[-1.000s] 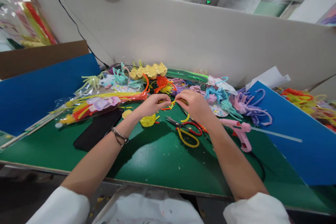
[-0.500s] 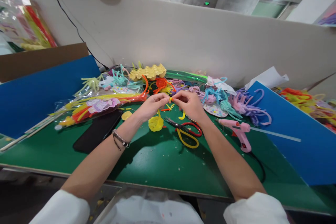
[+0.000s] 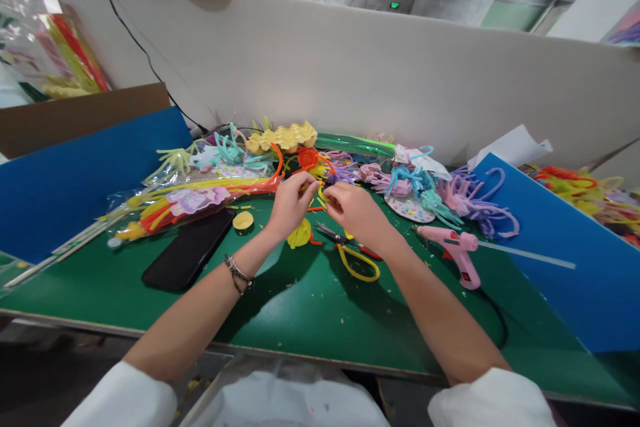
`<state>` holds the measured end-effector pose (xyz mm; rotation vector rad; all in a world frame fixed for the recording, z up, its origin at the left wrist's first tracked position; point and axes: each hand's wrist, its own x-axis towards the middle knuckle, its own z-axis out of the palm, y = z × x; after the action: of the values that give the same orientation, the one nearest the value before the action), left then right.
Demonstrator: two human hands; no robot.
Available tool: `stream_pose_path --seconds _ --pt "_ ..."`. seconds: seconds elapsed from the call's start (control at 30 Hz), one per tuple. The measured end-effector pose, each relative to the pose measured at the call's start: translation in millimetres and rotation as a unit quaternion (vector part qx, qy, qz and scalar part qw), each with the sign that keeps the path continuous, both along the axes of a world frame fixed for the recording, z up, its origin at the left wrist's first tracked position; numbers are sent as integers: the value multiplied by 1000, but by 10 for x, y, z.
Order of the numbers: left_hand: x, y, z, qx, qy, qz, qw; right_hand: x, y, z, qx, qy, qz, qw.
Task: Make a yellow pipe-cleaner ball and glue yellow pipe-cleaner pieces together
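the yellow stem [image 3: 321, 194] is small and sits between the two hands, over the counter [image 3: 300, 307], ahead of the body. the right hand [image 3: 354, 208] has curled fingers and seems to grasp it near one end. the left hand [image 3: 291, 205] has its thumb and forefinger close together at the other side; whether they grip the stem or a tiny orange bit there, i cannot tell. the stem looks curved, so its long axis is hard to fix; the part that shows runs roughly away from the body. neither hand is plainly nearer, though the right touches it more clearly.

the yellow coil [image 3: 299, 233] lies just beside the left hand, on the body side. the scissors [image 3: 340, 239] lie below the right hand, tips angled away and to the left, yellow loop toward the body. the glue gun [image 3: 456, 247] is well apart, right of the right forearm.

the label [image 3: 197, 199] on the bagged stems and the green sign [image 3: 395, 5] behind are too small to read; i can make out no brand.
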<state>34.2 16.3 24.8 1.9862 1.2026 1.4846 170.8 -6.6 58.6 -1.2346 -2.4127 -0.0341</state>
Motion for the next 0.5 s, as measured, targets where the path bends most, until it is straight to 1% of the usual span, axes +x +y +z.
stream_pose_path --seconds 0.1,0.2,0.27,0.33,0.4,0.5 --pt "-17 -12 9 43 62 -8 997 40 -21 42 16 -11 16 1000" --pt "-34 -27 41 57 116 -23 991 102 0 96 31 14 45 998" --pt "-50 -34 66 50 140 -53 987 146 27 130 39 46 65 996" --pt "-71 -37 86 37 148 -95 984 183 52 154 38 83 79 993" --pt "-89 -39 100 23 143 -134 980 208 68 163 16 131 79 988" --pt "-99 -53 119 11 127 -173 977 216 82 146 -58 231 66 969"
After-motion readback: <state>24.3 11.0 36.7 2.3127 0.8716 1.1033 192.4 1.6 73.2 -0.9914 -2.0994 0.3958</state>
